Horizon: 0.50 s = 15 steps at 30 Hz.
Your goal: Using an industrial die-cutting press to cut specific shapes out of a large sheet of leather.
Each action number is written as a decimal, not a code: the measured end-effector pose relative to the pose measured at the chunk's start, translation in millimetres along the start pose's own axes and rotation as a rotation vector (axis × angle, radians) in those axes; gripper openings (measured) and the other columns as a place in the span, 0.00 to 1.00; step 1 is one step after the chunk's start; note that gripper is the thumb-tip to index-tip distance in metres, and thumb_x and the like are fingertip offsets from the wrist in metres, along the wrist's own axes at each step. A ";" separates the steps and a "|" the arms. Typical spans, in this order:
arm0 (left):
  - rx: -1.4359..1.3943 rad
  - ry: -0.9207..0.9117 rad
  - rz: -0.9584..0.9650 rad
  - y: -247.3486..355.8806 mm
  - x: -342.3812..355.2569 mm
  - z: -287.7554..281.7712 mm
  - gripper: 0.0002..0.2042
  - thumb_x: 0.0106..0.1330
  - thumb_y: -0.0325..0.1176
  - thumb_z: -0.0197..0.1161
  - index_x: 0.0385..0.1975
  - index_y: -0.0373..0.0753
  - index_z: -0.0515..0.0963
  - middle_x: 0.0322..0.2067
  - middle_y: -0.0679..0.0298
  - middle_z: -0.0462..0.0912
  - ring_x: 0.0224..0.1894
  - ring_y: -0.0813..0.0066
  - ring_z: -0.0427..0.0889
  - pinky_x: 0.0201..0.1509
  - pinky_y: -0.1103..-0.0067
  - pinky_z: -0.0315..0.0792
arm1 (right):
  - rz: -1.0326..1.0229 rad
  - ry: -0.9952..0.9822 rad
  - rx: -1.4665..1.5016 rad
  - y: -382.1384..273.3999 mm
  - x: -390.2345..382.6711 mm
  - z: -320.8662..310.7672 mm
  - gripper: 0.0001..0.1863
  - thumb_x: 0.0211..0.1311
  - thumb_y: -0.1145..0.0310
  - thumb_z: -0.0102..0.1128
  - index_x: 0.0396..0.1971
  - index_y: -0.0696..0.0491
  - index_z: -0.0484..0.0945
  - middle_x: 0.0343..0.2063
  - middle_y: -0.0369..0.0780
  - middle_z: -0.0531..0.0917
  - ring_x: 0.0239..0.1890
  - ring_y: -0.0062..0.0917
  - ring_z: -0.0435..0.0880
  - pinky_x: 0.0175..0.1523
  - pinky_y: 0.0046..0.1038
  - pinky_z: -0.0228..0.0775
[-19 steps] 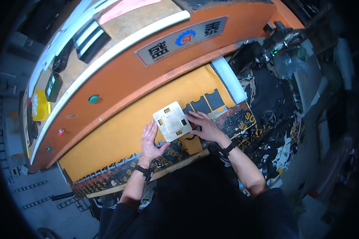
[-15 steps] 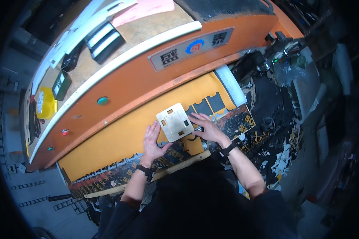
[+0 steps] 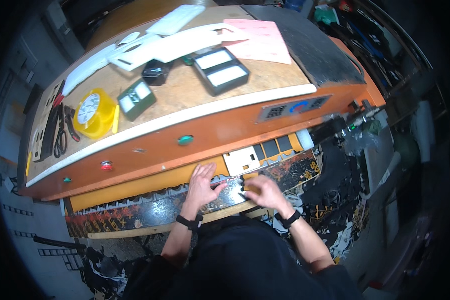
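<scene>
A pale square plate (image 3: 241,161) with rectangular cut-outs lies on a yellow-orange sheet (image 3: 160,179), close to the orange machine front. My left hand (image 3: 201,186) is open, its fingers stretched flat over the sheet just left of the plate. Nearer to me, my right hand (image 3: 267,194) is closed on a small yellow cut piece (image 3: 251,181) with dark edges; its fingertips are partly hidden. Dark cut shapes (image 3: 271,148) show in the sheet to the right of the plate.
Beneath the sheet is a worn dark board (image 3: 150,216) with a wooden strip (image 3: 130,234) along its front. The orange machine (image 3: 150,155) carries buttons. On its top stand open dark boxes (image 3: 220,72), a yellow tape dispenser (image 3: 92,117) and scissors (image 3: 60,135). Dark scraps (image 3: 330,185) lie on the right.
Both hands have let go of the plate, which now lies closer to the machine front. My right hand has taken the small yellow piece. The view has shifted, showing more of the machine top.
</scene>
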State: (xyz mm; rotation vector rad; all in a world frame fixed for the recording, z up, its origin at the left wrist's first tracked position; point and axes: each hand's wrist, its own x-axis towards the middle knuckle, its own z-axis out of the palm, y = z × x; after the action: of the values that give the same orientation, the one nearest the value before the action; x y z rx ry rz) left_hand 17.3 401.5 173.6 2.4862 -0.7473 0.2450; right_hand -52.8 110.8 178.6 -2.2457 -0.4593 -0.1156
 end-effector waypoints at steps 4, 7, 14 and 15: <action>-0.062 0.084 -0.014 16.5 -32.5 -52.1 0.22 0.63 0.39 0.79 0.51 0.31 0.87 0.49 0.49 0.91 0.54 0.50 0.87 0.68 0.59 0.77 | 0.008 -0.444 -0.032 -44.4 3.7 45.6 0.28 0.63 0.57 0.80 0.59 0.57 0.86 0.54 0.49 0.86 0.61 0.48 0.85 0.66 0.45 0.79; -0.075 0.262 0.040 2.7 -63.5 -62.0 0.08 0.60 0.30 0.80 0.35 0.36 0.90 0.35 0.55 0.93 0.39 0.54 0.91 0.51 0.64 0.82 | -0.040 -0.303 -0.101 -51.8 3.0 68.5 0.33 0.56 0.52 0.84 0.54 0.59 0.85 0.51 0.49 0.82 0.59 0.49 0.82 0.66 0.46 0.75; 0.059 0.802 -0.398 -91.6 -133.9 -145.3 0.07 0.71 0.28 0.75 0.31 0.37 0.84 0.27 0.65 0.84 0.29 0.71 0.80 0.38 0.72 0.74 | 0.003 -0.186 -0.213 -62.1 42.8 69.8 0.35 0.53 0.48 0.84 0.52 0.59 0.83 0.51 0.51 0.81 0.59 0.52 0.80 0.66 0.48 0.74; 0.042 0.911 -0.465 -108.7 -141.9 -170.1 0.07 0.73 0.28 0.73 0.31 0.37 0.83 0.27 0.67 0.82 0.30 0.75 0.78 0.37 0.75 0.72 | 0.008 -0.170 -0.214 -59.0 46.1 73.1 0.35 0.53 0.48 0.84 0.52 0.59 0.83 0.51 0.51 0.81 0.59 0.52 0.80 0.66 0.48 0.74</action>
State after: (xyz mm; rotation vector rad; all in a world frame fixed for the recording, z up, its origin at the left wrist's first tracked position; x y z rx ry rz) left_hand -43.8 634.9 225.6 2.1448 0.2086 1.1043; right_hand -36.3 214.1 183.4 -2.4785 -0.5504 0.0329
